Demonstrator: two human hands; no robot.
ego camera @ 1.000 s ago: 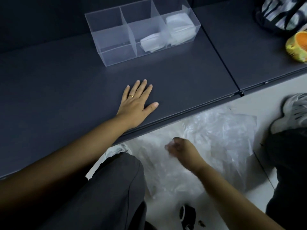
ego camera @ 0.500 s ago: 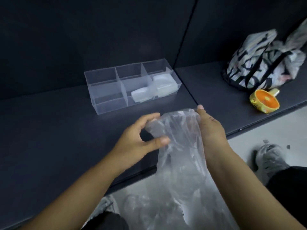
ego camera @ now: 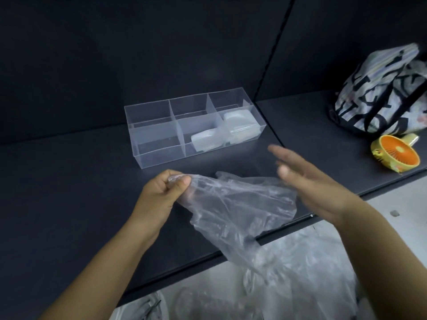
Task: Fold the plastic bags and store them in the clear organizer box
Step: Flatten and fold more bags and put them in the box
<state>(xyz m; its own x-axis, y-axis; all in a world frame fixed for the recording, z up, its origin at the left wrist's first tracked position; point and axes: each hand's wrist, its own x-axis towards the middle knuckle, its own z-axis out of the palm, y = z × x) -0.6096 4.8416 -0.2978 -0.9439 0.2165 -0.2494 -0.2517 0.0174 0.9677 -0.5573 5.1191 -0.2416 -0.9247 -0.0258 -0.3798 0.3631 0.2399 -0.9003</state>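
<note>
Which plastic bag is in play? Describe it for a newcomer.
On the dark shelf, in front of the clear box, a crumpled clear bag drapes over the edge. Unlike the folded bags in the box and the pile on the floor, the left hand pinches its corner.

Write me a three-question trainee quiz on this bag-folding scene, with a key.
1. What does the left hand do to the plastic bag? A pinches one end; B presses it flat; C stays off it.
2. True or false: the right hand is open, fingers straight.
3. Fill in: folded bags lie in the organizer box toward its middle and ___ end, as the head camera sees it.
Key: 1 A; 2 true; 3 right.
</note>
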